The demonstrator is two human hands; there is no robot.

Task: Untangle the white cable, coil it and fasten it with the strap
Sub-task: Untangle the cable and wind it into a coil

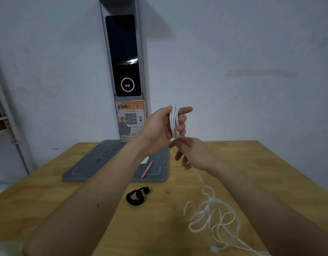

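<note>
So the cable (173, 120) is thin, white and round, kinda soft looking, and a good chunk of it is already wound into a tight bundle of loops around the fingers of the left hand (162, 129). That hand is raised above the counter (48, 196), palm facing right, fingers curled around the wraps with the index finger poking out straight past them.

Right under it, the right hand (191, 154) is pinching the strand where it leaves the bundle, thumb and fingertips pressed together on it, other fingers loosely bent. It's a bit motion-blurred so the exact grip is fuzzy.

From there the cable drops down to the counter and ends in a messy pile of loose overlapping loops at the lower right, with what looks like a small white plug (214, 249) near the front edge.

The strap (137, 196) is black, fuzzy-textured, curled into a rough ring, lying flat on the counter left of the loose pile and not touching it.

The counter is light wood with visible grain. Further back there's a flat grey base (96, 163) with rounded corners, a slim pink pen (147, 169) lying on it, and a tall grey column (122, 67) with a glossy black panel and an orange QR sticker (130, 119).
</note>
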